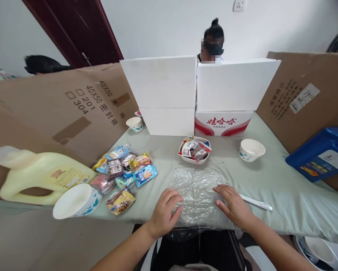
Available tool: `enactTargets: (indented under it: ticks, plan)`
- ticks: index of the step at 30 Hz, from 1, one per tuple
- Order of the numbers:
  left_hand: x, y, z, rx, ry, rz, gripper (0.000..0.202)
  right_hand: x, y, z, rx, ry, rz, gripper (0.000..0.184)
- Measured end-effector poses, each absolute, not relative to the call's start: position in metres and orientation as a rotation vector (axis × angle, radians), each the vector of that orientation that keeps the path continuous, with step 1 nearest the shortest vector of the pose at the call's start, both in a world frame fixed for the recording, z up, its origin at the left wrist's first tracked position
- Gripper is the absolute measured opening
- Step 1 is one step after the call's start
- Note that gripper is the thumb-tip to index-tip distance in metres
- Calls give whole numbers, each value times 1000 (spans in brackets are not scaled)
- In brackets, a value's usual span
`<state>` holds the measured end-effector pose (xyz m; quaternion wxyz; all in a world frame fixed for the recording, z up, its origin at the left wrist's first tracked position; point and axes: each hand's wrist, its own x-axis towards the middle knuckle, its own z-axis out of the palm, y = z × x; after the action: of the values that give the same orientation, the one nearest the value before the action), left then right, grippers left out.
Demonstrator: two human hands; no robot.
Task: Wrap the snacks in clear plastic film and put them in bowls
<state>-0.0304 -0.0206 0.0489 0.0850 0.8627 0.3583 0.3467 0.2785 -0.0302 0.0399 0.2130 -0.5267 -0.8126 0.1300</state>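
Note:
A sheet of clear plastic film [197, 190] lies spread on the pale green table cover [284, 195] at the near edge. My left hand [165, 212] rests flat on its left side, fingers stretched out. My right hand [233, 205] lies flat on its right side, fingers also spread. Behind the film stands a white bowl [195, 150] filled with wrapped snacks. A heap of several snack packets [123, 169] lies to the left. A white stick-like tool [256, 203] lies just right of my right hand.
A yellow jug [41, 177] and a white bowl [75, 201] lie on their sides at the left. An empty bowl [251, 149] stands right of the middle, another bowl [135, 123] at the back. A blue jug [321, 154] leans at right. White boxes [163, 94] and cardboard sheets [58, 109] wall the table; a person [213, 45] sits behind.

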Motion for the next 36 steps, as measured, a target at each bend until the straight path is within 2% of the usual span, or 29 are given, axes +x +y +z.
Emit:
enactTargets:
  ticks: [2, 4, 5, 6, 9, 10, 15, 18, 23, 28, 32, 36]
  plan:
    - [-45, -46, 42, 2679, 881, 990, 20, 281, -48, 46, -1491, -2263, 447, 56]
    - [-59, -66, 25, 2827, 776, 936, 32, 281, -61, 45, -1555, -2273, 522, 74]
    - [-64, -74, 15, 2894, 798, 898, 36, 281, -66, 44, -1562, -2292, 558, 75]
    - [-68, -80, 7, 2939, 867, 846, 36, 280, -70, 43, -1547, -2317, 593, 68]
    - [-73, -87, 1, 2906, 1051, 704, 23, 283, -77, 42, -1439, -2343, 704, 21]
    - [-72, -87, 7, 2836, 1044, 668, 24, 285, -79, 43, -1409, -2311, 768, 15]
    - [-65, -58, 56, 2189, 975, 547, 17, 301, -78, 51, -1445, -1935, 1149, 19]
    - [-55, -20, 80, 2003, 1095, 577, 17, 302, -60, 49, -1545, -1659, 1054, 23]
    - [-23, 18, 99, 2024, 1191, 890, 24, 292, -25, 43, -1607, -1251, 900, 37]
    - [-6, -10, 66, 2398, 1090, 689, 62, 288, -22, 37, -1597, -1228, 856, 40]
    - [-22, -12, 41, 2477, 1494, 761, 53, 288, -30, 33, -1611, -1278, 827, 37]
    - [-36, 19, 49, 2481, 1499, 678, 65, 285, -34, 29, -1621, -1388, 739, 37]
